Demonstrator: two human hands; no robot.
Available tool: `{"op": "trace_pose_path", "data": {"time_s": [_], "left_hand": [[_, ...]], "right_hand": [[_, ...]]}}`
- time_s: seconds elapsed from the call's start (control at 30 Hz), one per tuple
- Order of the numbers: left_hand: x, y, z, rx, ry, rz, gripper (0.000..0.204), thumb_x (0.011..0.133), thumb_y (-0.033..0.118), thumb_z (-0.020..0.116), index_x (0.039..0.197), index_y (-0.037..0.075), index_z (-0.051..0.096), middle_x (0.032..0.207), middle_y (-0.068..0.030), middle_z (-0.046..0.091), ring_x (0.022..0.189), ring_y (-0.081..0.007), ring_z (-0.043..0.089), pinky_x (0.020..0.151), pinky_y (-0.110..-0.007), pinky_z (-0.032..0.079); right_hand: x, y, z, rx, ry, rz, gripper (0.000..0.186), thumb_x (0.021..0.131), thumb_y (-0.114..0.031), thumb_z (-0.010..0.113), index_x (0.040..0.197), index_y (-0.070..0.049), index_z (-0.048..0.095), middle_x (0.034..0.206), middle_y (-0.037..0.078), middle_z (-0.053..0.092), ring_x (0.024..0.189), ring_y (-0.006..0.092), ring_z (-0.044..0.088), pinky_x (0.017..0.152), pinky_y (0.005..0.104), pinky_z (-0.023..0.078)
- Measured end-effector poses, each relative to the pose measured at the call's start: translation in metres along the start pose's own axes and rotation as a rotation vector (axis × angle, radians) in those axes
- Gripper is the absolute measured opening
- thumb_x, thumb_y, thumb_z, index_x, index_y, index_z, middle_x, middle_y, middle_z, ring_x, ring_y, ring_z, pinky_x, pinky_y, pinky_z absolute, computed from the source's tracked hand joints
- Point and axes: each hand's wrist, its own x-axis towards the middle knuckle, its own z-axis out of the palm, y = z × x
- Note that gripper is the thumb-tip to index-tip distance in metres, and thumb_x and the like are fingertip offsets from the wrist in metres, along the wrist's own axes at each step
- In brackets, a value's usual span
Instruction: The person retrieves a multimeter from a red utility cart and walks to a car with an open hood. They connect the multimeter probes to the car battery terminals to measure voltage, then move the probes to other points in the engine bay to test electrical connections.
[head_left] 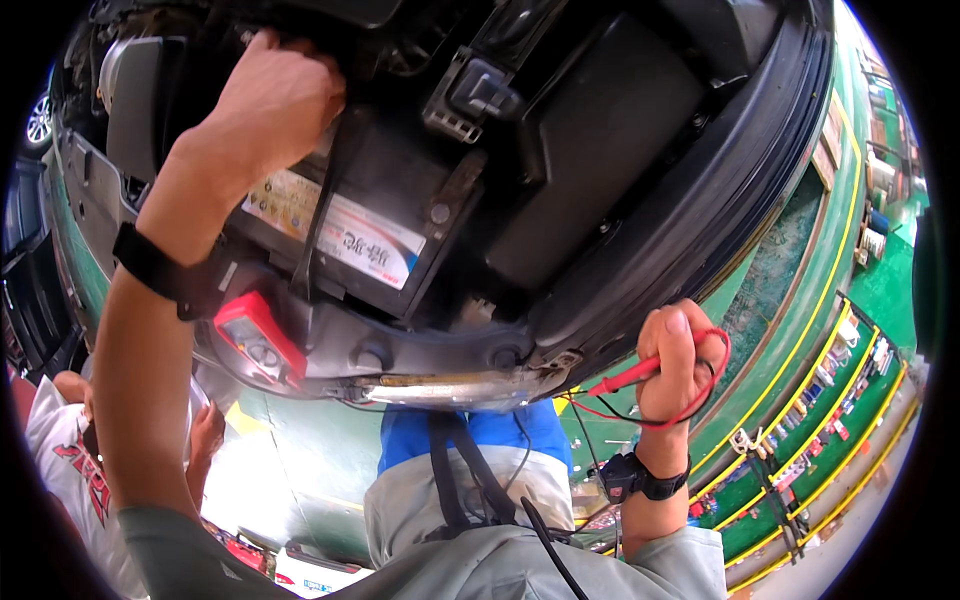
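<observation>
Over the far end of the car battery [388, 185], my left hand [280, 95] is closed, knuckles up. Its fingertips are hidden, so what they grip does not show. My right hand [668, 365] is raised beyond the front right edge of the engine bay, fingers wrapped round a red test probe [628, 378]. Red and black test leads [712, 385] loop around that hand. A red multimeter [290, 345] leans on the car's front panel, left of the battery and below my left forearm. A dark strap [325, 205] crosses the battery.
A black plastic cover [610, 140] fills the engine bay's right side. The car's front edge [450, 388] runs close to my body. Another person [75, 450] is at lower left, one hand [207, 430] showing. Shelves with yellow rails [800, 450] stand at right.
</observation>
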Motion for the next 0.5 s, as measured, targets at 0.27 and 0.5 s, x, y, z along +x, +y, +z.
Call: {"op": "trace_pose_path", "data": {"time_s": [0.27,0.5], "left_hand": [[0.013,-0.002,0.010,-0.131,0.113,0.108,0.011,0.086,0.013,0.069,0.096,0.011,0.075,0.100,-0.0073,0.073,0.105,-0.0290,0.065,0.100,-0.043,0.046],[0.016,-0.004,-0.012,-0.195,-0.016,0.076,0.009,0.085,0.015,0.072,0.091,0.009,0.074,0.090,-0.0109,0.072,0.093,-0.0325,0.067,0.095,-0.043,0.049]], "right_hand": [[0.021,0.021,-0.011,-0.068,-0.070,-0.414,0.030,0.094,-0.016,0.057,0.067,-0.004,0.051,0.057,0.007,0.053,0.047,0.0195,0.050,0.046,0.0309,0.038],[0.019,0.033,-0.014,0.007,-0.023,-0.475,0.036,0.096,-0.025,0.058,0.066,-0.008,0.051,0.054,0.003,0.052,0.043,0.0190,0.051,0.043,0.0310,0.040]]}}
